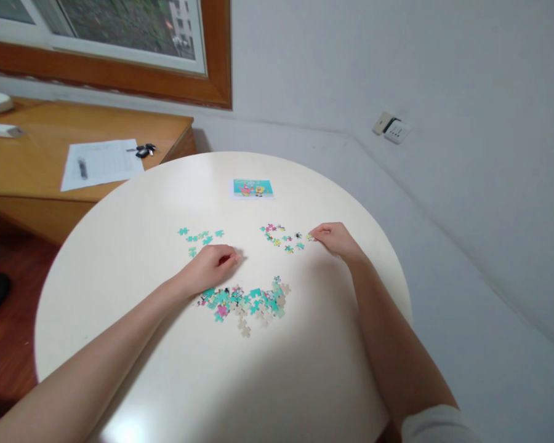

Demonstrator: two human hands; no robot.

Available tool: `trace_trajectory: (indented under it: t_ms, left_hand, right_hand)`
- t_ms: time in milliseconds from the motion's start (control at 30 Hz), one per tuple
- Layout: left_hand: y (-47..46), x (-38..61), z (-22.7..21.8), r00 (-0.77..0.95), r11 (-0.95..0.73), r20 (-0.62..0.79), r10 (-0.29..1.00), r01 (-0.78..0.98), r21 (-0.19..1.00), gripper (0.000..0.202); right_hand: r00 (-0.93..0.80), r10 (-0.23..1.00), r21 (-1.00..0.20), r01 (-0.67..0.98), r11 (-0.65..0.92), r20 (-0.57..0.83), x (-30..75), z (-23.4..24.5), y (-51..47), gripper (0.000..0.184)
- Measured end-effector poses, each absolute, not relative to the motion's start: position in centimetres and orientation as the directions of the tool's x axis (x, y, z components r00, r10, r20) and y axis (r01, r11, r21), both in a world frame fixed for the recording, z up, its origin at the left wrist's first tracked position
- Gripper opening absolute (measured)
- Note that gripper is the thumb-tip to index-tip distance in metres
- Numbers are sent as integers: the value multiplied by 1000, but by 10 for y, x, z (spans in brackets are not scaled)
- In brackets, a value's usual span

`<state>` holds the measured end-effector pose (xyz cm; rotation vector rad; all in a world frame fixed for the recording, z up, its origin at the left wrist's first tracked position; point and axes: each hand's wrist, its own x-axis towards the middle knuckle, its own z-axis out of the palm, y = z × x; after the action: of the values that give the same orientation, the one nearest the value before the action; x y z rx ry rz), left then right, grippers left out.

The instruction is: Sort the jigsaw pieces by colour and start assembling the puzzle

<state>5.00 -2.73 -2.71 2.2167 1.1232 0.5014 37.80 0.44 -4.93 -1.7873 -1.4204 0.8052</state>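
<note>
My right hand (336, 239) reaches to the right side of the table, its thumb and forefinger closed on a small yellowish puzzle piece (310, 237) at the table surface. Left of those fingertips lies a loose group of puzzle pieces (277, 242) in pink, yellow and teal. My left hand (212, 266) is curled closed near the middle; what its fingers hold, if anything, is hidden. Just below it spreads a heap of mixed puzzle pieces (255, 301), teal, pink and beige. Beyond this hand is a small set of teal pieces (207, 236).
A picture card (253, 189) with cartoon figures lies toward the far side of the round white table (305, 375). Behind at left, a wooden desk (152, 126) bears a paper sheet (102, 161) and keys (144, 150). The wall (443, 203) stands close at right.
</note>
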Motion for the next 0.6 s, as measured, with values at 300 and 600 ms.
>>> trace_trajectory:
  t_ms: [300, 600]
  left_hand:
    - [-27, 50, -28, 576, -480, 75, 814, 594, 646, 33]
    - [-27, 50, -28, 567, -476, 83, 819, 592, 650, 33]
  right_hand:
    - [178, 984, -735, 668, -115, 9, 382, -56, 5, 22]
    - [251, 967, -637, 752, -167, 42, 371, -44, 0, 14]
